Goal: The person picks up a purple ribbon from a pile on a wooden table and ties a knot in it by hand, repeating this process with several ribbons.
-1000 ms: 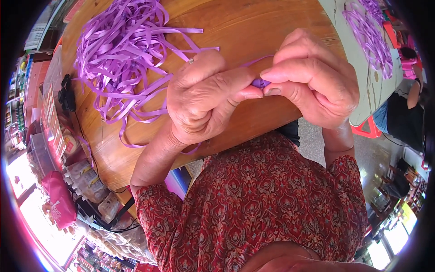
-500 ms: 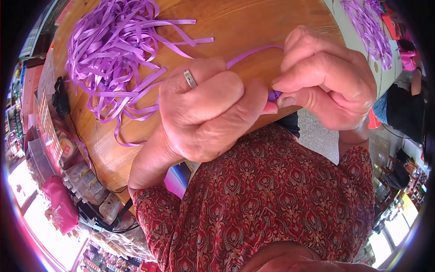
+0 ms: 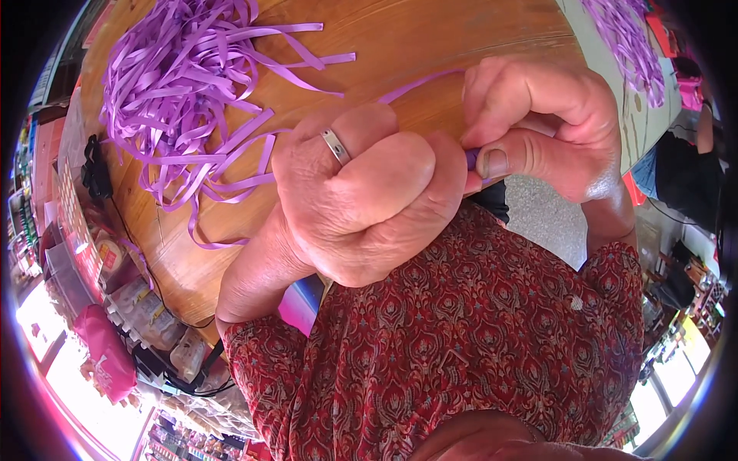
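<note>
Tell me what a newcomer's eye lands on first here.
First, the two hands at the centre: the left hand, a ring on one finger, meets the right hand over a purple strip that runs from between them up across the wooden table. Next, the pile of purple strips at the table's upper left. Below, the red patterned clothing fills the lower frame.

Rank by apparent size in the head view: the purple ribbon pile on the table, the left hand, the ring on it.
1. Purple ribbon pile, spread widest.
2. Left hand: nearly as large, but it is nearer the camera, so this order is unsure.
3. Ring, by far smallest.
</note>
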The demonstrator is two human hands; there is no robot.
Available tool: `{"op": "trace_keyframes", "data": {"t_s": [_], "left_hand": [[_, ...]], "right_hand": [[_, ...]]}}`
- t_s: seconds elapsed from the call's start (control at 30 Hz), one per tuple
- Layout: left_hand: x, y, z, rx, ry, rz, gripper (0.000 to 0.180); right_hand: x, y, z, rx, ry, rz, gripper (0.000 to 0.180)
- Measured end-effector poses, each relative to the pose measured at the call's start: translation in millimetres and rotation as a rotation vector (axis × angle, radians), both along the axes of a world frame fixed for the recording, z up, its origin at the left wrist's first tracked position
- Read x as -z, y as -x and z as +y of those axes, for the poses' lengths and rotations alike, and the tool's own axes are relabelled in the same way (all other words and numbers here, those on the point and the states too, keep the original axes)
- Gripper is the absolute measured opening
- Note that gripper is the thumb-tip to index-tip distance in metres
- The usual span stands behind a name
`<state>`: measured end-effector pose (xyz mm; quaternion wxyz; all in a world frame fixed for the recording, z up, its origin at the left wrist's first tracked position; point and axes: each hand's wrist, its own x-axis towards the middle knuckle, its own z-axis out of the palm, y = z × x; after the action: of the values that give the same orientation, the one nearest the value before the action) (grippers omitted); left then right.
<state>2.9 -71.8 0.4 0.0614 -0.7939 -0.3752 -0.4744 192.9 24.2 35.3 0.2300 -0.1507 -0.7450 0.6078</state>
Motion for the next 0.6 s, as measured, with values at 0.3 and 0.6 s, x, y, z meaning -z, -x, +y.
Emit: {"op": "trace_keyframes", "data": {"t_s": [0.3, 0.6], "left_hand": [[4, 1, 10, 0.035, 0.129, -0.298, 0.025], [11, 8, 15, 0.048, 0.161, -0.371, 0.021]], "right_hand": [[14, 10, -1, 0.033, 0.103, 0.278, 0.016], [13, 15, -1, 0.074, -0.068, 0.251, 0.031]]}}
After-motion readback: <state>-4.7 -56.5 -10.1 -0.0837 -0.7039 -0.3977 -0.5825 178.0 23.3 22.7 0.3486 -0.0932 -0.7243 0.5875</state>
